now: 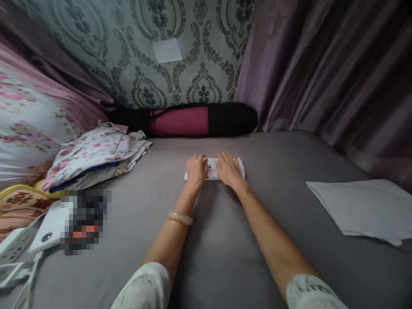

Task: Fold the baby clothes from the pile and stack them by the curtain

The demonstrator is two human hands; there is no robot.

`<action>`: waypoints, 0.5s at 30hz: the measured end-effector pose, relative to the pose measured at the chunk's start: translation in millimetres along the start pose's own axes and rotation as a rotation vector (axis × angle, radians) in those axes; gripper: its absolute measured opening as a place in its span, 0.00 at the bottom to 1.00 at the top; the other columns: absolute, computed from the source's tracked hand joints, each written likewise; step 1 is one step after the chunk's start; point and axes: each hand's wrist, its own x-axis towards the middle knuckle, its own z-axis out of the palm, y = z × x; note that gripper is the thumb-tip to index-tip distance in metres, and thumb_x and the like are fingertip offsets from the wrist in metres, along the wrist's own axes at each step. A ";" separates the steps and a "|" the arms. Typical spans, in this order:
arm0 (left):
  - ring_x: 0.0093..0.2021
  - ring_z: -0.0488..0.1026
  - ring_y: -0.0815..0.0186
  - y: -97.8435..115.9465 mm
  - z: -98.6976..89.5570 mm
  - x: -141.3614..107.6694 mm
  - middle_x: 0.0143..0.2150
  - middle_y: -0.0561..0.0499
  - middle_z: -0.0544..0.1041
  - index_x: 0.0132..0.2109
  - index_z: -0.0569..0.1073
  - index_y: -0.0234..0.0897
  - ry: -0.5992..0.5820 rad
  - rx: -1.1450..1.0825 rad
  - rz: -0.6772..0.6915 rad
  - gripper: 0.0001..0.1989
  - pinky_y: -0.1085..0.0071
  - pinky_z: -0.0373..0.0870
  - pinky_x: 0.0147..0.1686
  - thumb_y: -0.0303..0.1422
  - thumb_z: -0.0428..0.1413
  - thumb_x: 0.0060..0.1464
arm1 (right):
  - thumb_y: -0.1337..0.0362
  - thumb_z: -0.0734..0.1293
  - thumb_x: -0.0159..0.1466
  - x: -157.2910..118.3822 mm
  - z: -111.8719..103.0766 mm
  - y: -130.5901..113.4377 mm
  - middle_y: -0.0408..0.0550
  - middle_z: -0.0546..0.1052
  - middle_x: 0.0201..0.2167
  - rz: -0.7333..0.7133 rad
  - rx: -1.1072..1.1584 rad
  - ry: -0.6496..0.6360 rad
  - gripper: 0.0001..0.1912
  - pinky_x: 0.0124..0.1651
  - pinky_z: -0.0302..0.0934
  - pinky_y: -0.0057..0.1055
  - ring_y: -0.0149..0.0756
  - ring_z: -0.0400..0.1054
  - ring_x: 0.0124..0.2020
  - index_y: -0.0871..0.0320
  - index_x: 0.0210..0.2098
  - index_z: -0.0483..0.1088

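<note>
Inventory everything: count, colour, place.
printed cloth: 1, white, centre
pale cloth: 1, white, right
sheet: 1, grey, beneath
clothes: 1 pile, multicoloured, left
floral fabric: 1, white, left
patterned item: 1, yellow, left
power strip: 1, white, left
device: 1, white, left
cables: 2+, white, left
pixelated patch: 1, dark, left
bag: 1, black/maroon, back
paper: 1, white, on greenish wall
curtains: 2+, purple, sides
bracelet: 1, pale, left arm
sleeves: 2, white, bottom
left hand, right hand: 2, on printed cloth

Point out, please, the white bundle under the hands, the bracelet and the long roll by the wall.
White bundle [212, 171], head view: its uncovered middle.
Bracelet [180, 219], head view: front of its band.
Long roll [182, 122], head view: its red section.
</note>
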 end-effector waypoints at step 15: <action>0.68 0.53 0.48 -0.9 27.3 -18.4 0.68 0.41 0.60 0.65 0.63 0.38 -0.245 0.177 -0.007 0.26 0.47 0.45 0.65 0.41 0.41 0.65 | 0.61 0.49 0.69 -9.4 22.7 -1.9 0.47 0.56 0.68 -0.042 -0.033 -0.189 0.27 0.68 0.35 0.52 0.46 0.43 0.69 0.57 0.67 0.55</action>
